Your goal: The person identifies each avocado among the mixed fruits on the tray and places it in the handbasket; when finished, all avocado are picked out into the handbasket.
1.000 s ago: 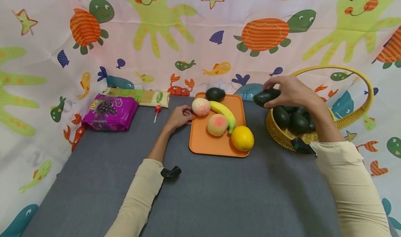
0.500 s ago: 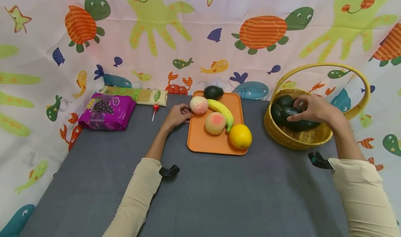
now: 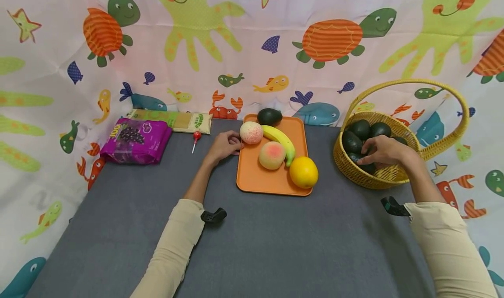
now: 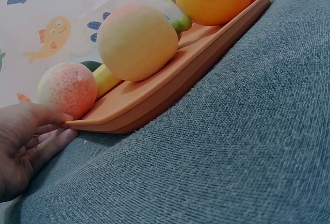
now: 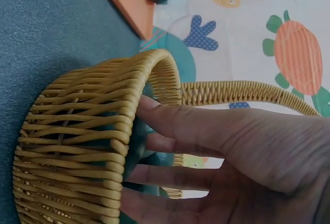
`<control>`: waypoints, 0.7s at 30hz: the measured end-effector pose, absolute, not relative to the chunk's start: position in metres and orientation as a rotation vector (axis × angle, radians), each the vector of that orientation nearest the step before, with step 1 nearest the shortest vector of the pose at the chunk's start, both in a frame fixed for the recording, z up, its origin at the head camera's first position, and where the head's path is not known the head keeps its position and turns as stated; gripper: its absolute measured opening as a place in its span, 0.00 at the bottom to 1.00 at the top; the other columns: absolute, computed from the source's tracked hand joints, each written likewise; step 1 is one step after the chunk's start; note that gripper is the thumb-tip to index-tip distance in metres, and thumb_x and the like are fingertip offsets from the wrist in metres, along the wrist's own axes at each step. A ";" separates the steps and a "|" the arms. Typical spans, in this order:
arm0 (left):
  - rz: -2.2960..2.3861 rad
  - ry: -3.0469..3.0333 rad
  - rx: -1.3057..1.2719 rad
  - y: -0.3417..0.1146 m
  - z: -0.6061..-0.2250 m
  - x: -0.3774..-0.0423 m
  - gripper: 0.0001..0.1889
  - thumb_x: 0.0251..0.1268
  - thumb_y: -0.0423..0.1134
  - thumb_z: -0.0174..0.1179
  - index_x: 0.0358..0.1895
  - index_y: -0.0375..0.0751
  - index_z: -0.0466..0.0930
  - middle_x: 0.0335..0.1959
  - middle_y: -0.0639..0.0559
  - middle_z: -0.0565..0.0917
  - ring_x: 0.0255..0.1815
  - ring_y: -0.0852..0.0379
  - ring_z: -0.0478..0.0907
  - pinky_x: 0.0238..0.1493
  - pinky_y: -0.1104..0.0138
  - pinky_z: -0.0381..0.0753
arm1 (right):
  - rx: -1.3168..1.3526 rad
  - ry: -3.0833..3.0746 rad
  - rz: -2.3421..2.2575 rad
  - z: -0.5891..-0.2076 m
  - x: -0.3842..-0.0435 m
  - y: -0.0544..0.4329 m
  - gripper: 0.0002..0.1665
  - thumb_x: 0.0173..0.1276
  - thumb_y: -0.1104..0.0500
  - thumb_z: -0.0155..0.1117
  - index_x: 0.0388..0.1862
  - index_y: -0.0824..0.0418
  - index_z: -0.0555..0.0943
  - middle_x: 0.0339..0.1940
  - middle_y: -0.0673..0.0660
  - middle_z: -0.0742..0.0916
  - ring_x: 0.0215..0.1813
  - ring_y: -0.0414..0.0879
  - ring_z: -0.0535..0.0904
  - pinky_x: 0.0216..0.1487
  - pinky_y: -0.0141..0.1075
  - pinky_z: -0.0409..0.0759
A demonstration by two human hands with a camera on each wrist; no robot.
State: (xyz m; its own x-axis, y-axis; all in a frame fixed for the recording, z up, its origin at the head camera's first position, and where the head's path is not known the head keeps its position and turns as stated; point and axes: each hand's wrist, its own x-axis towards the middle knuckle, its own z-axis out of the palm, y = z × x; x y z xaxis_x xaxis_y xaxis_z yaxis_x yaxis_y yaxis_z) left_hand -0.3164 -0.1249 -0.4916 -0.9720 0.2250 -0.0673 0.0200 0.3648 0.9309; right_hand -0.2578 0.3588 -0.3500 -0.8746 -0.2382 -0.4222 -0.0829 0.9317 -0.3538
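Observation:
At the orange tray, my left hand pinches the left rim; in the left wrist view one digit lies over the tray's edge and other fingers are beneath it. On the tray are a speckled peach, a second peach, a banana, a yellow-orange round fruit and a dark avocado. Inside the yellow wicker basket, my right hand grips an avocado, partly covered by the fingers. Several other avocados lie around it.
A purple grape-printed bag, a long flat packet and a red lollipop lie at the back left. The basket's tall handle arches up on the right. A printed curtain stands behind the grey table.
My right hand has carried an avocado from beside the tray down into the basket, then shifted towards the basket's front with it. The left hand has stayed at the tray's rim.

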 end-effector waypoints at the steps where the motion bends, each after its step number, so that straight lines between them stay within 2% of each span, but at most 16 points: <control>1: 1.660 2.439 0.223 -0.125 -0.491 -0.316 0.22 0.70 0.36 0.67 0.64 0.33 0.78 0.45 0.38 0.85 0.37 0.60 0.84 0.38 0.68 0.93 | -0.223 2.613 -0.455 -0.349 -0.258 0.359 0.31 0.69 0.49 0.74 0.55 0.72 0.78 0.43 0.68 0.87 0.34 0.50 0.86 0.38 0.44 0.89; 6: 1.668 2.439 0.226 -0.124 -0.490 -0.316 0.22 0.70 0.37 0.67 0.64 0.32 0.78 0.46 0.37 0.85 0.38 0.59 0.84 0.38 0.68 0.93 | -0.170 2.592 -0.496 -0.343 -0.259 0.357 0.30 0.70 0.50 0.74 0.56 0.73 0.77 0.43 0.68 0.83 0.35 0.50 0.86 0.36 0.43 0.90; 21: 1.673 2.439 0.218 -0.124 -0.492 -0.313 0.21 0.70 0.36 0.67 0.63 0.33 0.79 0.45 0.39 0.85 0.37 0.60 0.84 0.37 0.69 0.92 | -0.167 2.649 -0.493 -0.331 -0.255 0.349 0.30 0.71 0.54 0.72 0.60 0.75 0.77 0.49 0.74 0.83 0.38 0.55 0.87 0.37 0.46 0.91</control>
State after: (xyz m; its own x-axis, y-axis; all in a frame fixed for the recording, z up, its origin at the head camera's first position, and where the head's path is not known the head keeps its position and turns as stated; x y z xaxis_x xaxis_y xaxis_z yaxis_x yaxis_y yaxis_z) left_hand -0.3127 -0.1239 -0.4915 -0.9737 0.2191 -0.0618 0.0212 0.3577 0.9336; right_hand -0.2550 0.3490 -0.3313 -0.8966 -0.1936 -0.3984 -0.0372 0.9291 -0.3679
